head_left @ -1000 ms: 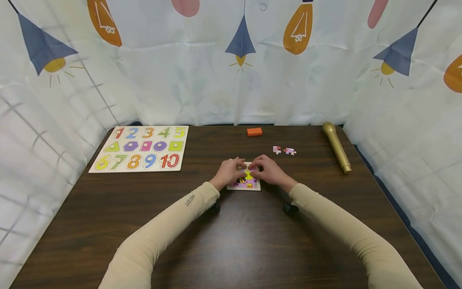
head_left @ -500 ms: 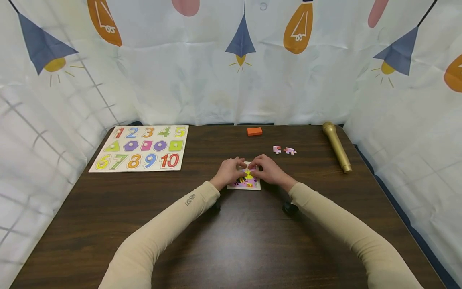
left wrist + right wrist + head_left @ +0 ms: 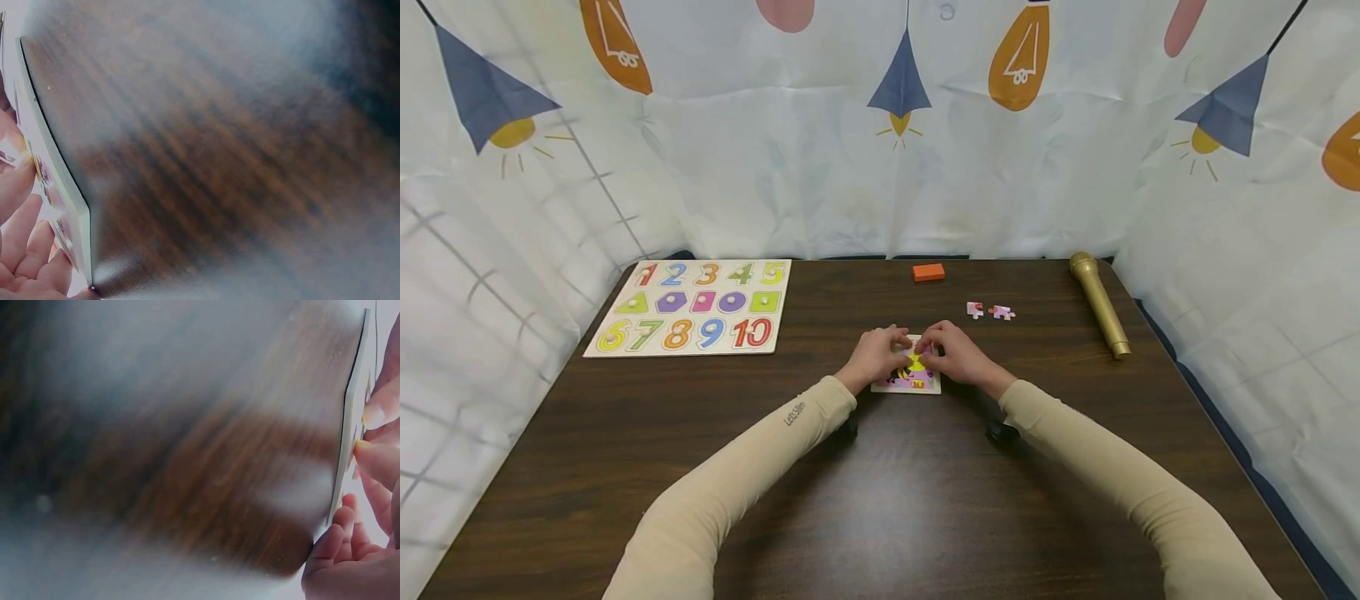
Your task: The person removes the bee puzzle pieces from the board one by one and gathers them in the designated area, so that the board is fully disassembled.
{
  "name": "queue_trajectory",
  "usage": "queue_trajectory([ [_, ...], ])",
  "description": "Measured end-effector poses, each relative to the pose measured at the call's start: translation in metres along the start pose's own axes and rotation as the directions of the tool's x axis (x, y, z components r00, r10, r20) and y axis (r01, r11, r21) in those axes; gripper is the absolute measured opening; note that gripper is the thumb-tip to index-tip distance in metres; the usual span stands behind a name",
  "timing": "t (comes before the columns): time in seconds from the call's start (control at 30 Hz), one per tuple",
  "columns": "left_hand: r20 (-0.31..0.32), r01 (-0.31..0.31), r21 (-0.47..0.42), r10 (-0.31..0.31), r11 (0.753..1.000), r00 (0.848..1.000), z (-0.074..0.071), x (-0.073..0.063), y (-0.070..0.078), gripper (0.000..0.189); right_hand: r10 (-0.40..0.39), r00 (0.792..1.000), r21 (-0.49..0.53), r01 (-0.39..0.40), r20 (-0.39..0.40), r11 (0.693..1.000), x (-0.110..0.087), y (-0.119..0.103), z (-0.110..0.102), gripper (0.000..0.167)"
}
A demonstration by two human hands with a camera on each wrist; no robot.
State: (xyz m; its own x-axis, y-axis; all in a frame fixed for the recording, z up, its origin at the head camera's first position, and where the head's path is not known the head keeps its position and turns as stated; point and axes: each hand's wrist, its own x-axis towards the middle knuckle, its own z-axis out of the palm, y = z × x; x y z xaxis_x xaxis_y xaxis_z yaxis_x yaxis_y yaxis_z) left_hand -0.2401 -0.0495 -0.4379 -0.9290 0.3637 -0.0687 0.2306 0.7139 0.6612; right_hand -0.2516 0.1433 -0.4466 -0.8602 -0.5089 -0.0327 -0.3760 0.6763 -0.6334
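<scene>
A small square jigsaw puzzle (image 3: 917,386) with a pale border and a pink and yellow picture lies at mid-table. My left hand (image 3: 874,358) holds it from the left, thumb on the picture and fingers bent toward its far side. From the right, my right hand (image 3: 958,354) does likewise, its thumb close to the other one. Both hands cover the puzzle's upper part. The wrist views show the board's edge (image 3: 65,181) side-on, with fingertips (image 3: 342,519) curled beside it. Two loose puzzle pieces (image 3: 975,310) lie beyond the right hand.
At the back left lies a number and shape board (image 3: 692,321). An orange block (image 3: 928,272) sits near the table's far edge. A gold microphone (image 3: 1101,308) lies at the right. Patterned white curtains (image 3: 760,183) surround the dark table (image 3: 880,517).
</scene>
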Motion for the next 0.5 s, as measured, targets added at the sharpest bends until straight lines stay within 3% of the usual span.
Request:
queue_trajectory([
  [0.17,0.000,0.000,-0.007,0.000,1.000,1.000,-0.0003,-0.0011,0.0002,0.029,0.021,1.000,-0.014,-0.021,-0.002,1.000,-0.0001,0.0000,0.0001,0.019],
  [0.5,-0.011,0.002,-0.004,-0.002,1.000,1.000,0.0012,0.0008,-0.0013,0.028,-0.020,1.000,-0.002,0.020,-0.009,1.000,0.0000,0.0010,-0.0004,0.018],
])
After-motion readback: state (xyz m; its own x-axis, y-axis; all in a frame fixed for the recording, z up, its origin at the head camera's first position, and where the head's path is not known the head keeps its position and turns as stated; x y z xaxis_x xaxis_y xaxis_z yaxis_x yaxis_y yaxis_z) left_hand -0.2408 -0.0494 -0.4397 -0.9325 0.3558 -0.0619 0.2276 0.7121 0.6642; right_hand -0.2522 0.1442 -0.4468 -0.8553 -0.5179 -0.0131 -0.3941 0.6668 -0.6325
